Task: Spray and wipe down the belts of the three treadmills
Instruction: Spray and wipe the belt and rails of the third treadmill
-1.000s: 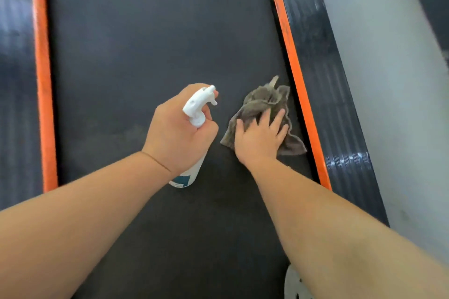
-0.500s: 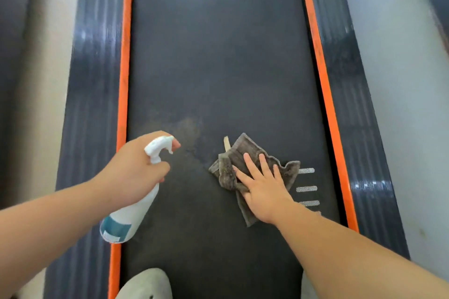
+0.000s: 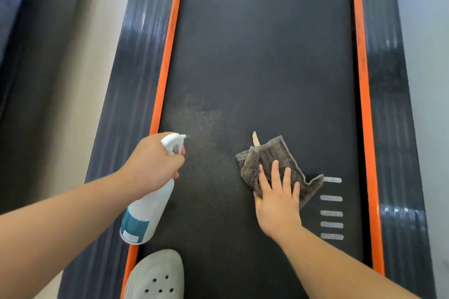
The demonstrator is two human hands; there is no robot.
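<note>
Left hand (image 3: 153, 162) grips the spray bottle (image 3: 145, 206), nozzle aimed ahead at the belt (image 3: 264, 56), probably to wet it. Right hand (image 3: 277, 199), fingers spread flat, presses the cloth (image 3: 267, 155) onto the belt beside the damp patch (image 3: 204, 114), ready to wipe.

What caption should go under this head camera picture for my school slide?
Left hand aims a spray bottle at the treadmill belt while right hand presses a cloth flat.

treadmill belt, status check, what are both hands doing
Left hand grips spray bottle, nozzle toward belt. Right hand flat on cloth, pressing it to belt. Grey shoe at near end, behind both hands.
</note>
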